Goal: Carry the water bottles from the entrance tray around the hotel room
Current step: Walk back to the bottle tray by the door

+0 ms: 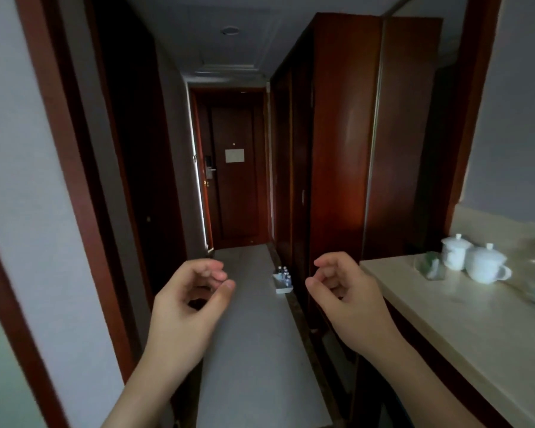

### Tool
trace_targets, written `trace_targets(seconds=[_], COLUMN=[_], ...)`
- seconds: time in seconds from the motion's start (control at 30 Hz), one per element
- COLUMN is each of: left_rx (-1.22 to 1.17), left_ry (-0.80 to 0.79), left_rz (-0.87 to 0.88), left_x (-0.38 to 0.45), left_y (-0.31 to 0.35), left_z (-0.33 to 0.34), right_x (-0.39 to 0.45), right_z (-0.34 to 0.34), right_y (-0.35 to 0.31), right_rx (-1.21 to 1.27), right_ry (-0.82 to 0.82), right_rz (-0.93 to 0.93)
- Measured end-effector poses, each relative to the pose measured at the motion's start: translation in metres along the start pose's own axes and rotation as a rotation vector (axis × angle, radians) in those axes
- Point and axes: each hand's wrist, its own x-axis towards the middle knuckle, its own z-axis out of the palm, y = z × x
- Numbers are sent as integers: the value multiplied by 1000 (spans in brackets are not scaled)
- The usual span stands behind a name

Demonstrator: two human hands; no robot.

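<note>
White tray [282,285] with the water bottles [284,274] stood untouched on the corridor floor by the wardrobe [343,143], well ahead of the left hand [186,299] and right hand [345,291], both loosely curled and empty; carrying had not begun.

Two hands [192,291], two lidded cups [456,251], one tray [282,287]

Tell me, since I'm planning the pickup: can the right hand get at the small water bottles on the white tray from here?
Probably not yet: the right hand hangs empty, the small water bottles stand far ahead on the floor.
</note>
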Motion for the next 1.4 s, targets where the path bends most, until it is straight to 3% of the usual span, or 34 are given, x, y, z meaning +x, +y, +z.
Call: trace_targets(seconds=[0.23, 0.5, 0.9, 1.13, 1.4], left_rx=[113, 139, 30, -94, -74], left_ry=[22, 83, 20, -31, -86], left_rz=[0, -31, -2, -48, -30], left_x=[127, 252, 506, 614, 722], left_y=[-73, -183, -404, -509, -620], left_z=[67, 81, 90, 136, 201], right_x=[156, 304, 540, 649, 777], right_z=[34, 109, 243, 279, 322], right_y=[97, 173, 277, 342, 457], right_rx=[83, 126, 5, -33, 13], right_ry=[-73, -160, -51, -8, -5], right_rz=[-14, -19, 3, 49, 54])
